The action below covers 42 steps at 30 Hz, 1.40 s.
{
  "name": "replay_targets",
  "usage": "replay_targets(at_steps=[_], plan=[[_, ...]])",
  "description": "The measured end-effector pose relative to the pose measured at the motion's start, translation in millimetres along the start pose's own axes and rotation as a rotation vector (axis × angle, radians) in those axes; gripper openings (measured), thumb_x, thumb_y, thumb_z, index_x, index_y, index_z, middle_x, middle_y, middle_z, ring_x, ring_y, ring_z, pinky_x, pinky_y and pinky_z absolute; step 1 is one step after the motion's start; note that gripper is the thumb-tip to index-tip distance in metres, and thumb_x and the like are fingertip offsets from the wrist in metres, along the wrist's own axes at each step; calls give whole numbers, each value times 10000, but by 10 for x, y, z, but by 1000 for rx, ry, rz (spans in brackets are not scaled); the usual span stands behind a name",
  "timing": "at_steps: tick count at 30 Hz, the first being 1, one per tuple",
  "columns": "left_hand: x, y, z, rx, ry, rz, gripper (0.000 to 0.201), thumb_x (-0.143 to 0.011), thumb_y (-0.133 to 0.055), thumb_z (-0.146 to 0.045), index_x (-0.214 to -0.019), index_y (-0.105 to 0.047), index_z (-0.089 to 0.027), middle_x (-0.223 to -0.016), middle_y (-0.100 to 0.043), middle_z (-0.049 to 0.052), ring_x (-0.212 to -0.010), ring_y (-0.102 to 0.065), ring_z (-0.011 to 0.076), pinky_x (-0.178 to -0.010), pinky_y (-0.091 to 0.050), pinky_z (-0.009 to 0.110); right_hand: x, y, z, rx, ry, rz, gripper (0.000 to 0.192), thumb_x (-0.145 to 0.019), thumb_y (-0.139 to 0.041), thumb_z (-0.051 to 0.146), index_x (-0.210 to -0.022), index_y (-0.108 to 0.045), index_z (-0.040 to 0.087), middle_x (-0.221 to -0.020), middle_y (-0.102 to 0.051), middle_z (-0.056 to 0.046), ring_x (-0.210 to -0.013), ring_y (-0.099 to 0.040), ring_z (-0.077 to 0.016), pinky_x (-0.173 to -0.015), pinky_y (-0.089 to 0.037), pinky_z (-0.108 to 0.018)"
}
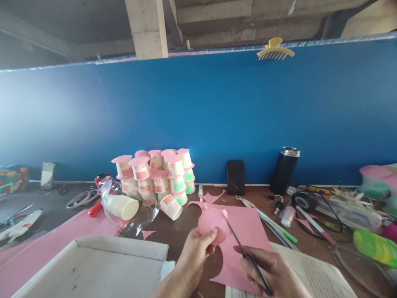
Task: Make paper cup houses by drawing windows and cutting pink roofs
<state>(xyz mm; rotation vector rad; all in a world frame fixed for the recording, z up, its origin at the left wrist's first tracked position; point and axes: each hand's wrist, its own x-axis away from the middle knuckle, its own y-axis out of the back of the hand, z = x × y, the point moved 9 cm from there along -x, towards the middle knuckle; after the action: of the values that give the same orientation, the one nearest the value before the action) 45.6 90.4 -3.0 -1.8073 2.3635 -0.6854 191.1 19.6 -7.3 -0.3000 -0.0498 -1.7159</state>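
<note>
We see our two hands low in the frame, over a brown table [182,231] w/ a blue wall behind. Our left hand [194,258] grips a pink disc [212,225] by its lower edge, fingers curled round it, held up just above a pink sheet [248,231]. Our right hand [273,273] is closed on scissors [245,254], blades slanting up-left & touching the disc's right edge. Behind, mid-table: a pile of cups [158,176] w/ pink lids. Left of our hands: a white box lid [93,265]. At the wall: a phone [235,177] & black flask [284,169].
</note>
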Motion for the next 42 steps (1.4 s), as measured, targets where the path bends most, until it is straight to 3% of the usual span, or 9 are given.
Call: replay_targets(at_steps=[11, 18, 42], plan=[[-23, 36, -1, 34, 2, -17, 340, -642, -786, -401, -682, -602, -118, -608, -520, -5, -549, -387, 77, -528, -309, 214, -54, 13, -71, 79, -24, 82, 586, -574, -803, 541, -976, -749, 118, -503, -423, 65, -391, -320, -33, -372, -311, -195], [-32, 42, -11, 40, -18, -9, 319, -656, -775, -392, -660, -600, -126, -586, -510, -9, -526, -379, 74, -512, -305, 214, -47, 23, -66, 59, -35, 39, 501, -565, -814, 472, -928, -758, 130, -497, -413, 70, -385, -304, -29, -365, -295, -190], [-77, 125, -36, -43, -52, -18, 312, -686, -747, -418, -695, -626, -130, -615, -540, 1, -523, -385, 73, -526, -308, 219, -34, 40, -49, 155, -40, 28, 564, -578, -789, 521, -977, -758, 125, -431, -402, 72, -372, -331, -47, -361, -297, -194]])
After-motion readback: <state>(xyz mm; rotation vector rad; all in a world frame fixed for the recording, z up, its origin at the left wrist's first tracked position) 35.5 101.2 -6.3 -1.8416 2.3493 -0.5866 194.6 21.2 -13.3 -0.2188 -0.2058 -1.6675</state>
